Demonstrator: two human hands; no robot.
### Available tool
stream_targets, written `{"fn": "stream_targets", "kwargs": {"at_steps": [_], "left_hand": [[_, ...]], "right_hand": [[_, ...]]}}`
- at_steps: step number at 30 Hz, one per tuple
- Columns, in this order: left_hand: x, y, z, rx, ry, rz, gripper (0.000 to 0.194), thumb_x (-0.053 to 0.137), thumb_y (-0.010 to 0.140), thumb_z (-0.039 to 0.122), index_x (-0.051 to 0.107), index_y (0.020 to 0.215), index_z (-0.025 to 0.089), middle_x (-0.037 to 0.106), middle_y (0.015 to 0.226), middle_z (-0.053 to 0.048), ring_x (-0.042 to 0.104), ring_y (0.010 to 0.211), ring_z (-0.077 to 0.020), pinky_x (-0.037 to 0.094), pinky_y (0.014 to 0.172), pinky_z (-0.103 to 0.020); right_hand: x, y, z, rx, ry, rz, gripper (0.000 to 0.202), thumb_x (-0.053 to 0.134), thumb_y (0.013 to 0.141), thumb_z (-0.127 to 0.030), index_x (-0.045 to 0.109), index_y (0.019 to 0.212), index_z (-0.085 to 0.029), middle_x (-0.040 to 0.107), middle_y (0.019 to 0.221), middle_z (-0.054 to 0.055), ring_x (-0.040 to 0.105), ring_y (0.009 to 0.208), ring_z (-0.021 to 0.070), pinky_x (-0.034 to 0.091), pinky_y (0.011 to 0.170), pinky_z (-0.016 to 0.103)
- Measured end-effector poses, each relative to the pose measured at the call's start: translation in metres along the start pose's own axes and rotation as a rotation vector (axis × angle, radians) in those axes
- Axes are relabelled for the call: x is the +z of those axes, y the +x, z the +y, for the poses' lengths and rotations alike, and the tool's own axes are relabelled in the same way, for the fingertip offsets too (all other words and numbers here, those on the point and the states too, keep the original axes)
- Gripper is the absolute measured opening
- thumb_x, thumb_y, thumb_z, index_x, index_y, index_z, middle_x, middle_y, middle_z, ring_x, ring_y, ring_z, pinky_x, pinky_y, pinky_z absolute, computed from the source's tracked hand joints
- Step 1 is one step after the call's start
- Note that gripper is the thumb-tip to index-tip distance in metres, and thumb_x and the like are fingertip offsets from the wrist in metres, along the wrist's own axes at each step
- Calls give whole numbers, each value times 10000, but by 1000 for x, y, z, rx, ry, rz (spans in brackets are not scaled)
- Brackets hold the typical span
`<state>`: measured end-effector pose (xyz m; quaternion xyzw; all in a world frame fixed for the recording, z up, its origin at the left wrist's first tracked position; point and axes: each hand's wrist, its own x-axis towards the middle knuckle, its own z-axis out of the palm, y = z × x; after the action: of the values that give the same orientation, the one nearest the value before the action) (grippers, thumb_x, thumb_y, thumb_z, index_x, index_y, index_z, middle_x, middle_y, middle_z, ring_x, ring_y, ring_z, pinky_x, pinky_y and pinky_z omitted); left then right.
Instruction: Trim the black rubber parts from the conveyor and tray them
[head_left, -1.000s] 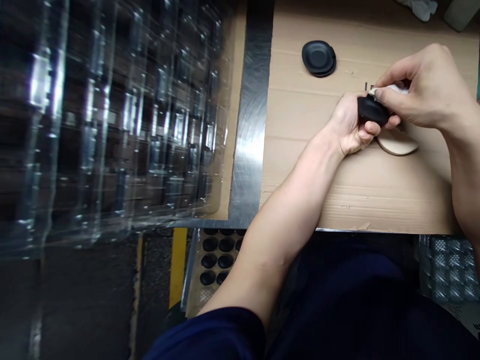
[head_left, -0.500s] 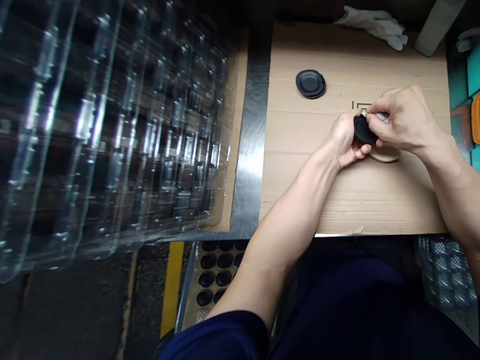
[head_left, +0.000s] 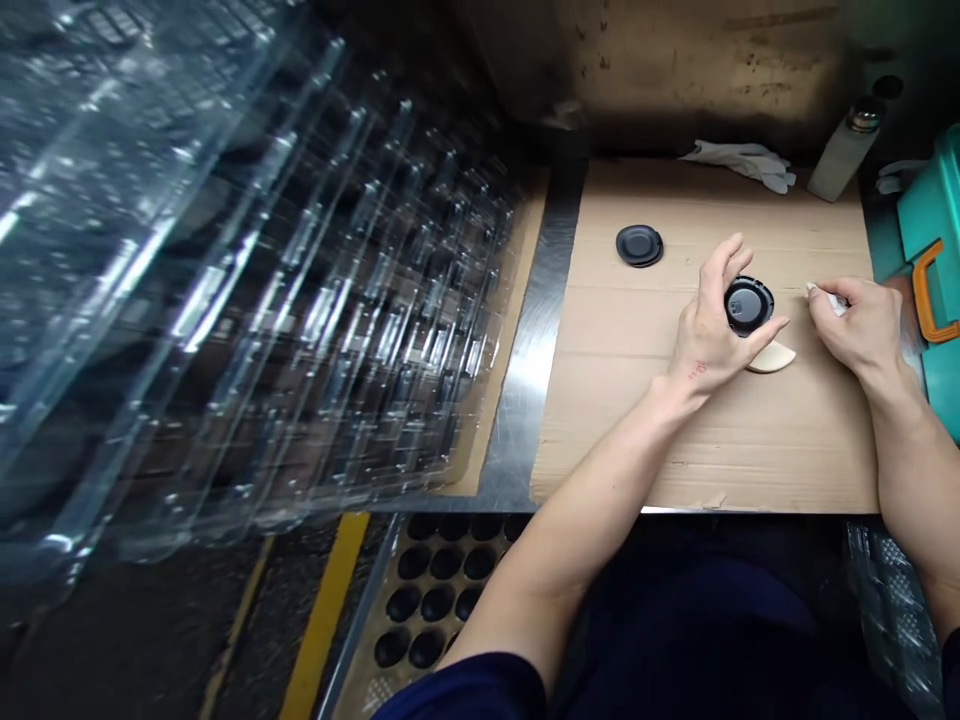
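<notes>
My left hand [head_left: 712,325] holds a round black part [head_left: 749,306] between thumb and fingers, its recessed inner side facing up. Just below that part, a cream-coloured disc [head_left: 772,357] lies on the cardboard sheet [head_left: 600,400], partly covered by my thumb. To the right, my right hand [head_left: 859,320] is closed around a small white cloth [head_left: 834,300], whose tip sticks out at the fingertips. Another round black part [head_left: 639,245] rests on the cardboard, up and left of my left hand.
Stacked clear plastic trays [head_left: 300,300] fill the left side. White gloves [head_left: 742,163] and a bottle [head_left: 847,150] are at the back. A teal box [head_left: 930,230] with an orange handle stands right. A tray of black round parts [head_left: 375,640] sits below the table edge.
My hands have moved apart, the right one going right with the cloth. The black part in my left hand now shows its recessed side. The view has shifted, showing more of the back wall.
</notes>
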<state>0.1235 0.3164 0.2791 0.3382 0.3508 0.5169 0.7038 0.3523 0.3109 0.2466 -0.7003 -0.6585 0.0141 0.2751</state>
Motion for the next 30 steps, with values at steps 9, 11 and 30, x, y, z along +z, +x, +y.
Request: {"fn": "stream_targets", "kwargs": {"at_steps": [9,11,30], "left_hand": [[-5,15,-4,-142,-10,29,444,623,1008,437,624,1381,196,661,1393,-155,673,1308,-304,637,906,-327],[-11,21,4,-333,-111,31,433,514,1058,460,630,1348,159,702,1306,-166,727,1219,-303,657,804,-297],[-48,-16,24,-354,-418,158,482,325,1128,443,600,1365,125,646,1447,-185,612,1409,-347,648,989,-439]], "right_hand": [[4,-1,6,-45,-142,-113,352,553,947,-372,814,1113,-206,767,1092,125,702,1035,317,522,899,429],[5,-2,7,-46,-173,-128,364,532,950,-360,810,1129,-208,761,1097,119,695,1035,317,522,892,429],[21,-36,-65,-331,181,-158,495,547,1014,-509,700,1337,-166,668,1191,152,604,1092,307,497,965,460]]}}
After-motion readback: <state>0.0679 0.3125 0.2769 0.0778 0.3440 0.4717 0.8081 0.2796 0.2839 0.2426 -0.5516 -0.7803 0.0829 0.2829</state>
